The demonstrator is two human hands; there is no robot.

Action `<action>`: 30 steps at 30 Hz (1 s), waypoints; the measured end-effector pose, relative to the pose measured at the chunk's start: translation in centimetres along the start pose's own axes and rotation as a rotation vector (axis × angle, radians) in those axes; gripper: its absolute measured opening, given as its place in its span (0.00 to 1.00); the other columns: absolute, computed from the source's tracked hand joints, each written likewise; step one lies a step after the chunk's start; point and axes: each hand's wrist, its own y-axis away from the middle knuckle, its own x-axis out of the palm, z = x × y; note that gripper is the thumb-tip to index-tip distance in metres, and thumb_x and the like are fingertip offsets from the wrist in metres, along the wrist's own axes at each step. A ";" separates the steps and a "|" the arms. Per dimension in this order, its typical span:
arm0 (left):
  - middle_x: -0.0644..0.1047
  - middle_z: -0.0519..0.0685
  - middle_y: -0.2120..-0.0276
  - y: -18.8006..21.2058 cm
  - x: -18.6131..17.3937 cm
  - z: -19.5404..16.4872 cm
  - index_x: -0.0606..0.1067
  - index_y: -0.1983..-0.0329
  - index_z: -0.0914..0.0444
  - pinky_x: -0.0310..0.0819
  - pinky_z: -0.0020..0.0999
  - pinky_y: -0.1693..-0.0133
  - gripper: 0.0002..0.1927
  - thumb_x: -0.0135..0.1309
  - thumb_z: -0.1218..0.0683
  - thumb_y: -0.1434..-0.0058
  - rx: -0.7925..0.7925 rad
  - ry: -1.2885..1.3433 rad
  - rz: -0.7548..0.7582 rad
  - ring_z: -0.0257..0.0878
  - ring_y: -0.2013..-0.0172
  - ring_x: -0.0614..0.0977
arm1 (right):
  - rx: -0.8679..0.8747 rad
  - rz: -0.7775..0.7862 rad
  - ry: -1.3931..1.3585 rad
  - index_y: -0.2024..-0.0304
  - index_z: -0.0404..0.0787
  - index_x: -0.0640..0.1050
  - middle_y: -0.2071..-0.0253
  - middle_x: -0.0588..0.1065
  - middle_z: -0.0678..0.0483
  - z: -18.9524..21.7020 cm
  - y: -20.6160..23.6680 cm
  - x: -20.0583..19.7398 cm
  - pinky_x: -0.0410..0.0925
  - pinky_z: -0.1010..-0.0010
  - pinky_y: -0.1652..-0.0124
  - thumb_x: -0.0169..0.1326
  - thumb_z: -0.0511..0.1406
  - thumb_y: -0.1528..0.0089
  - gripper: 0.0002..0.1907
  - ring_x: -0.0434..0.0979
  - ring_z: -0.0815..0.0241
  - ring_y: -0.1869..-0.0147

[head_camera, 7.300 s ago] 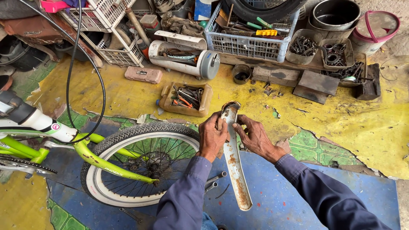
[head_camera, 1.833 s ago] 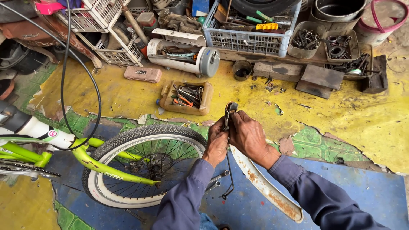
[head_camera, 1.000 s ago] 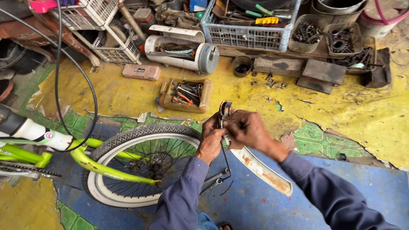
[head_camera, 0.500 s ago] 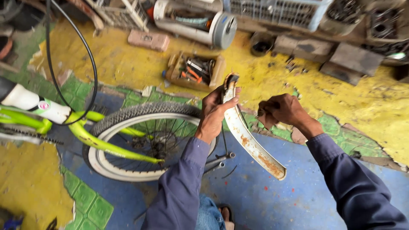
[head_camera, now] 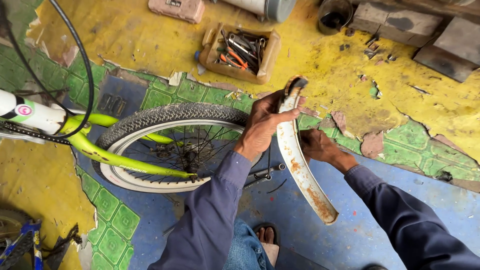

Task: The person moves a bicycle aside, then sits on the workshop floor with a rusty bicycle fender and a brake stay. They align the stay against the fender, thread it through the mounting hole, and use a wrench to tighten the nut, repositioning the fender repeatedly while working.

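My left hand (head_camera: 262,125) grips the upper part of a curved, rusty white mudguard (head_camera: 302,170), thumb across its face. The mudguard runs from near a tool box down to the lower right, and its thin metal stays (head_camera: 262,174) hang beside the wheel. My right hand (head_camera: 320,147) sits just behind the mudguard's middle, fingers curled and partly hidden by it, touching its underside. Right of a lime-green bicycle frame (head_camera: 120,160), the knobbly-tyred wheel (head_camera: 175,145) lies flat on the floor under my left forearm.
A small cardboard box of hand tools (head_camera: 240,52) stands beyond the wheel. A brick (head_camera: 175,7), a dark tin (head_camera: 334,12) and stone blocks (head_camera: 425,35) line the far edge. My sandalled foot (head_camera: 265,237) rests below. A blue bicycle part (head_camera: 22,245) lies bottom left.
The view has tilted down and closer. My right hand moved from apart at the right to under the mudguard's middle; earlier both hands worked at its top end.
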 end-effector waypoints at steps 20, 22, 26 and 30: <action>0.81 0.49 0.50 -3.1 0.2 2.8 0.77 0.42 0.71 0.75 0.32 0.44 0.20 0.60 0.66 0.37 -0.019 0.072 -0.014 0.37 0.49 0.82 | 0.039 0.202 -0.513 0.43 0.33 0.73 0.52 0.79 0.47 0.6 0.0 -3.9 0.72 0.60 0.52 0.52 0.42 0.43 0.29 0.79 0.54 0.50; 0.81 0.47 0.51 -3.5 0.8 1.7 0.76 0.40 0.67 0.75 0.33 0.47 0.22 0.57 0.66 0.40 -0.121 0.232 -0.053 0.36 0.50 0.82 | 0.086 0.170 -0.623 0.39 0.34 0.70 0.45 0.76 0.49 2.6 1.9 -5.9 0.67 0.62 0.46 0.45 0.49 0.40 0.34 0.75 0.56 0.43; 0.81 0.51 0.51 -2.9 2.1 -1.8 0.75 0.39 0.69 0.75 0.33 0.47 0.24 0.54 0.68 0.41 -0.086 0.240 -0.061 0.40 0.52 0.83 | 0.229 0.144 -0.722 0.30 0.36 0.64 0.31 0.69 0.54 9.9 7.3 -9.7 0.57 0.67 0.33 0.31 0.64 0.35 0.47 0.66 0.60 0.28; 0.82 0.52 0.51 -0.3 4.5 -5.5 0.74 0.40 0.69 0.77 0.33 0.46 0.23 0.52 0.68 0.41 -0.095 0.431 -0.234 0.41 0.50 0.85 | 0.197 0.033 -0.383 0.38 0.37 0.73 0.42 0.78 0.48 17.0 12.2 -11.7 0.66 0.64 0.42 0.46 0.58 0.35 0.37 0.76 0.57 0.39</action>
